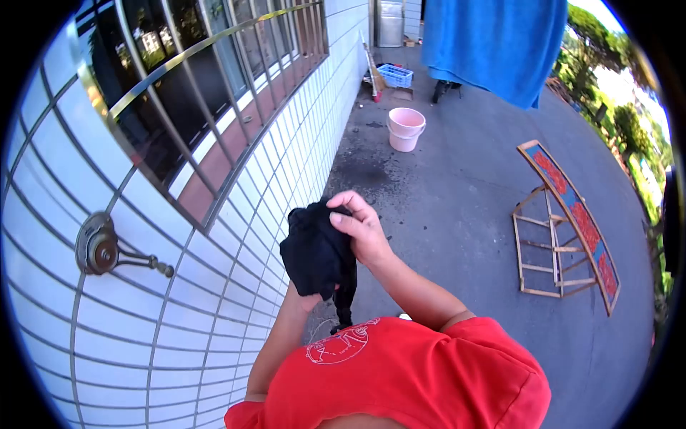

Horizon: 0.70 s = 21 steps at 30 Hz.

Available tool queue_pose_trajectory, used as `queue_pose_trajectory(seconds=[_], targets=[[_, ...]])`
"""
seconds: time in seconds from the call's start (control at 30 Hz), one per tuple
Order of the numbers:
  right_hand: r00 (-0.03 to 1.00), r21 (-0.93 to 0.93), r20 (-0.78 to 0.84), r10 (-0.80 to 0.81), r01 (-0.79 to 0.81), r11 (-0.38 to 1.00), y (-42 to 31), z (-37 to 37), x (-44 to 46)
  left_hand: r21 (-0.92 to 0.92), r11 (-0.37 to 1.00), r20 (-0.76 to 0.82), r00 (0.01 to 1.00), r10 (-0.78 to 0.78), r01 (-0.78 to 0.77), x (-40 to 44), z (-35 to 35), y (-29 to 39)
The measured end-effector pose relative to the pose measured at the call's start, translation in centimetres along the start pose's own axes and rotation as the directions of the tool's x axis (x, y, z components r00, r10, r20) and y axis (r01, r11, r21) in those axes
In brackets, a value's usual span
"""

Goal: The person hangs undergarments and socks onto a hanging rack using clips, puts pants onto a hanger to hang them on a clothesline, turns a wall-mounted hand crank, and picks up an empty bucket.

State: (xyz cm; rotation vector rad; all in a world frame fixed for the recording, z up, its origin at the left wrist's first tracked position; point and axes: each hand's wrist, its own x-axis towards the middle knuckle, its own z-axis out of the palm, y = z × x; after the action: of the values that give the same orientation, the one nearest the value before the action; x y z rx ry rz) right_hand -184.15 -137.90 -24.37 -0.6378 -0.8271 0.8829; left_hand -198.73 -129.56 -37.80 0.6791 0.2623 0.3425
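A pink plastic bucket (406, 131) with rounded, tapering sides stands upright on the smooth grey ground; its pale inner wall shows, but its bottom is hard to make out. Behind it sits a light-blue openwork plastic basket (395, 76), its contents too small to tell. To the right, 1 long wood-framed tray (569, 220) tilts on a slatted wooden stand, carrying red pieces in 3 patches over blue.

The bunched, matte black cloth (311, 250) is held up before the person, beside the white tiled wall (221, 297), with 1 twisted length dangling. The right hand (362, 227) pinches its upper edge loosely between curled fingers and thumb. The left hand (310, 303) is mostly hidden beneath; its grip cannot be told.
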Motion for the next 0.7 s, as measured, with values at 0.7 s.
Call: queue_pose_trajectory(seconds=[0.7], targets=[[0.816,-0.627,-0.535,-0.216,-0.213,0.749,-28.9,-45.8,-18.1,0.241,0.951,0.487,0.871,0.054,-0.194,37.4,38.4,-19.1]])
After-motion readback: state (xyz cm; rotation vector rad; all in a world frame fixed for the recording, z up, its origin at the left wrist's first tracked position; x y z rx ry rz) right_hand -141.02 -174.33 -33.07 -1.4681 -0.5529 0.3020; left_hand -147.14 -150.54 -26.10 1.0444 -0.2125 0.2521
